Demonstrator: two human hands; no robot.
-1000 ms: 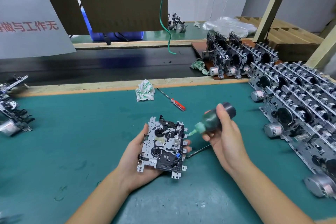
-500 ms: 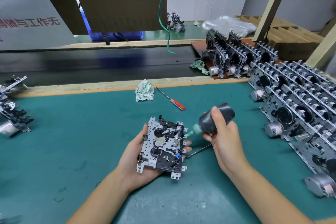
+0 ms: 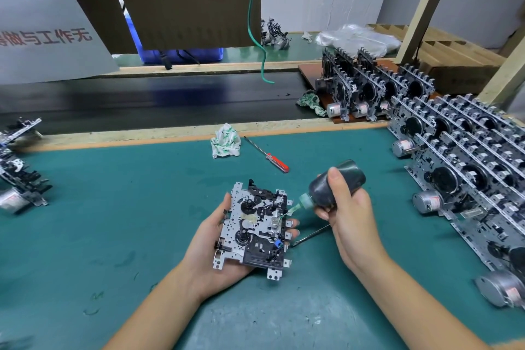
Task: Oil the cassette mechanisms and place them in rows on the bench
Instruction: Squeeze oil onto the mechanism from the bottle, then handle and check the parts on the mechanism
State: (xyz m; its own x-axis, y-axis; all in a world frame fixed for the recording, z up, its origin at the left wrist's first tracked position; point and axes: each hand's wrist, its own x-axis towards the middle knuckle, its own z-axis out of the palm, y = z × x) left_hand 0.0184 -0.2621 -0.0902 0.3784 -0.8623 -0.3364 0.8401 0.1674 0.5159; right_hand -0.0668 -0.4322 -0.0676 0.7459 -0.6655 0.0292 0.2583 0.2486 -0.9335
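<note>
Your left hand [image 3: 216, 247] cradles the cassette mechanism [image 3: 255, 229] face-up in its palm, fingers curled round its edges, so the gears lie open to the nozzle. Your right hand [image 3: 348, 216] grips the oil bottle [image 3: 335, 183] tilted down, tip at the mechanism's right edge, while finished rows [image 3: 460, 156] stand beyond your right hand on the tabletop [image 3: 113, 207].

The left hand [image 3: 210, 247] cradles a cassette mechanism [image 3: 255, 226] from below. The right hand [image 3: 345, 217] grips a dark oil bottle [image 3: 335, 185], tilted, green nozzle tip touching the mechanism's right edge. Rows of upright mechanisms [image 3: 466, 156] stand right on the green tabletop [image 3: 113, 207]; a red-handled screwdriver [image 3: 268, 155] lies behind.
</note>
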